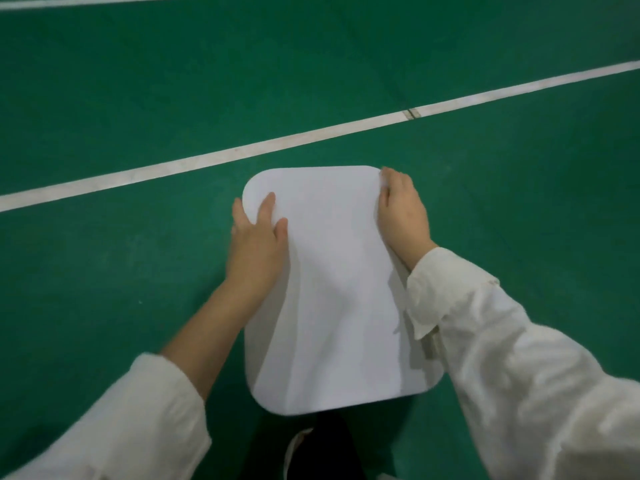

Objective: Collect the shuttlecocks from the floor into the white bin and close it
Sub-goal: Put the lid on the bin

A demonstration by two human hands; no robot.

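White sleeves (pixel 519 358) frame the near edge of the view, with dark trousers (pixel 322 445) between them. Just beyond sits the lid (pixel 332 289), a white rounded rectangle lying flat over the white bin, which it hides almost entirely. It stands on the green floor (pixel 138 98), on the near side of a white court line (pixel 242 150). No shuttlecocks are in view, so they are probably inside already.

The lid looks like thin, smooth plastic: light, fairly stiff, a little slippery, and likely to flex in the middle. It is best handled at the rim and corners, with pressure applied there to seat it rather than on the centre.

The left hand (pixel 258 237) lies flat on the far left part of the lid, fingers (pixel 268 204) straight and spread, one reaching past the edge. It presses down and grips nothing. The right hand (pixel 401 216) sits along the far right rim near the corner, and its fingers look bent over the edge as if clasping it. Its thumb is hidden.
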